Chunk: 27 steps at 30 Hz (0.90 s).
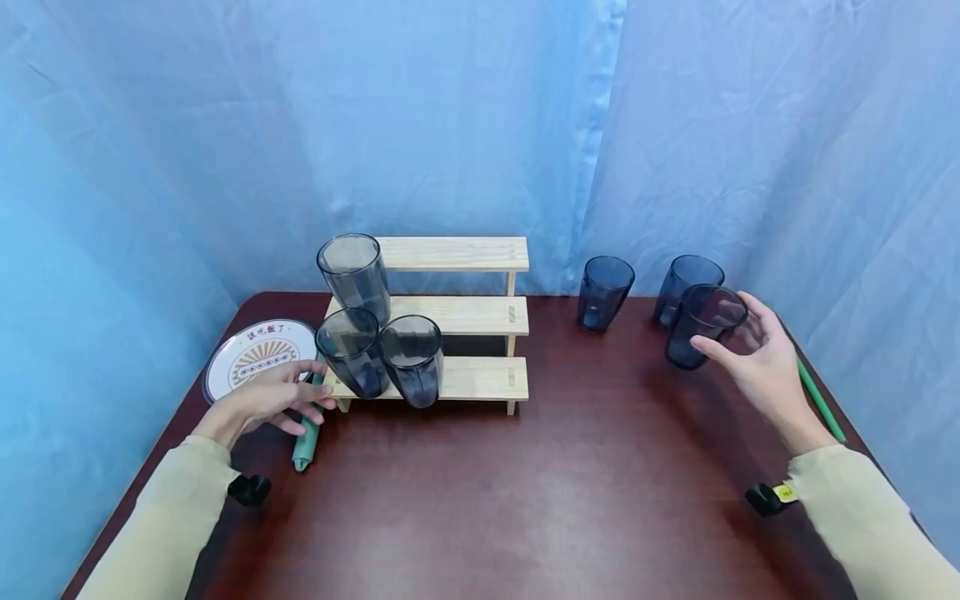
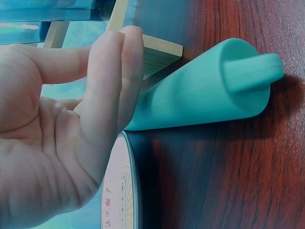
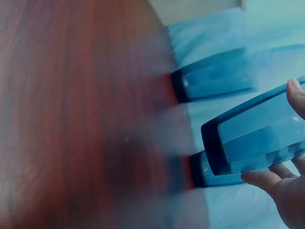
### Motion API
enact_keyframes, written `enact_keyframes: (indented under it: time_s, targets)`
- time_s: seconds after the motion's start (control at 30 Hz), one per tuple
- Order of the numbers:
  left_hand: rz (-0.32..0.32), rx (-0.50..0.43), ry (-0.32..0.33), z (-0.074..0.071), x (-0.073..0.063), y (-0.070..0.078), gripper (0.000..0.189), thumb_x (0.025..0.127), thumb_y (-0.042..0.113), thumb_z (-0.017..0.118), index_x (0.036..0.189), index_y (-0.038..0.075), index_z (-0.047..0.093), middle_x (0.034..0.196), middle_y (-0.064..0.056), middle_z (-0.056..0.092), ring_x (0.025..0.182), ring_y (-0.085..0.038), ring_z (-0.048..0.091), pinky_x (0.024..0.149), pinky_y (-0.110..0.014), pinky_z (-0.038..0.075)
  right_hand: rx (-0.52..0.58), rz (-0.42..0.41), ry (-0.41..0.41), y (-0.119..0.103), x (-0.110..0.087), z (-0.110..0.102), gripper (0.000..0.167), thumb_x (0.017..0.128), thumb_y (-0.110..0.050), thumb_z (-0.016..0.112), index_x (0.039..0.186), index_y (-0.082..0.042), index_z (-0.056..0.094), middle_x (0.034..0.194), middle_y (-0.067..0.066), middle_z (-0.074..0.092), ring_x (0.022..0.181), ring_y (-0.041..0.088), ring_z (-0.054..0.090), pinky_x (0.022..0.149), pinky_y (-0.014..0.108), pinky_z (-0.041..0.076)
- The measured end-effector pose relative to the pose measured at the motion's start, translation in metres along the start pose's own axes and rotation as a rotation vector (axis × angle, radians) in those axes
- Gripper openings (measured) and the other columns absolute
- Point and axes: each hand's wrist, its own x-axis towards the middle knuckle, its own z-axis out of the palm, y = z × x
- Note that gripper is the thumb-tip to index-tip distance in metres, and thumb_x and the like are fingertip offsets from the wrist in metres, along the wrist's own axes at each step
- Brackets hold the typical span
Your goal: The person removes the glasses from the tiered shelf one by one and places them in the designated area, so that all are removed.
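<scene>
My right hand (image 1: 765, 367) grips a dark tinted drinking glass (image 1: 693, 342) by its side, thumb in front and fingers behind. In the right wrist view the held glass (image 3: 257, 133) overlaps another tinted glass (image 1: 686, 279) behind it. A further glass (image 1: 600, 296) stands to the left at the back. Beside the left end of a three-step wooden rack (image 1: 480, 379), my left hand (image 1: 262, 400) has loosely bent fingers and holds nothing. Two glasses (image 1: 348, 354) sit side by side on the lowest step; one more glass (image 1: 356, 279) rises behind them on the middle step.
A white plate (image 1: 225, 367) with a printed design lies at the table's left edge. Under the left hand is a green handle (image 2: 190, 95) with a loop at its end. A green rod (image 1: 821, 404) lies along the right edge. Blue curtains (image 1: 450, 117) enclose the table.
</scene>
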Motion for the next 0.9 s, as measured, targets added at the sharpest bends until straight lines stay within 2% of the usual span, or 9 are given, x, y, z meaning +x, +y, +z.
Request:
enact_keyframes:
  time_s: [0.13, 0.37, 0.63, 0.73, 0.9]
  targets:
    - [-0.005, -0.002, 0.001, 0.0, 0.0, 0.001, 0.073, 0.103, 0.026, 0.061, 0.156, 0.0, 0.017, 0.116, -0.019, 0.069, 0.086, -0.023, 0.07, 0.066, -0.037, 0.062, -0.015, 0.012, 0.009, 0.014, 0.002, 0.001, 0.088, 0.091, -0.016, 0.079, 0.16, -0.029, 0.027, 0.158, 0.015, 0.037, 0.145, 0.019, 0.037, 0.098, 0.005, 0.039]
    - [-0.008, -0.006, -0.001, 0.0, 0.001, 0.001, 0.072, 0.104, 0.026, 0.06, 0.156, 0.0, 0.017, 0.116, -0.019, 0.069, 0.086, -0.022, 0.07, 0.066, -0.037, 0.062, 0.009, 0.031, 0.017, 0.025, 0.004, 0.001, 0.087, 0.092, -0.017, 0.077, 0.161, -0.031, 0.025, 0.158, 0.015, 0.036, 0.145, 0.02, 0.037, 0.096, 0.005, 0.04]
    - [-0.01, 0.005, -0.004, 0.001, 0.0, 0.0, 0.072, 0.104, 0.026, 0.06, 0.156, 0.0, 0.017, 0.117, -0.02, 0.069, 0.086, -0.022, 0.07, 0.066, -0.037, 0.062, 0.098, 0.028, 0.043, 0.039, 0.006, 0.004, 0.084, 0.091, -0.007, 0.076, 0.159, -0.024, 0.029, 0.147, 0.015, 0.045, 0.132, 0.013, 0.049, 0.091, 0.008, 0.043]
    - [-0.017, 0.005, -0.002, 0.001, 0.0, 0.0, 0.072, 0.104, 0.026, 0.06, 0.156, 0.0, 0.017, 0.116, -0.019, 0.069, 0.086, -0.022, 0.07, 0.066, -0.037, 0.062, 0.107, 0.026, 0.021, 0.038, 0.005, 0.002, 0.085, 0.091, -0.004, 0.075, 0.16, -0.019, 0.027, 0.147, 0.019, 0.043, 0.129, 0.011, 0.05, 0.089, 0.007, 0.043]
    - [-0.005, 0.007, 0.001, 0.0, -0.001, -0.001, 0.073, 0.104, 0.026, 0.06, 0.156, 0.0, 0.017, 0.116, -0.019, 0.069, 0.086, -0.023, 0.07, 0.066, -0.037, 0.062, 0.037, -0.014, -0.054, 0.04, 0.01, -0.004, 0.086, 0.094, -0.006, 0.073, 0.161, -0.012, 0.019, 0.147, 0.023, 0.039, 0.121, 0.003, 0.05, 0.085, 0.005, 0.045]
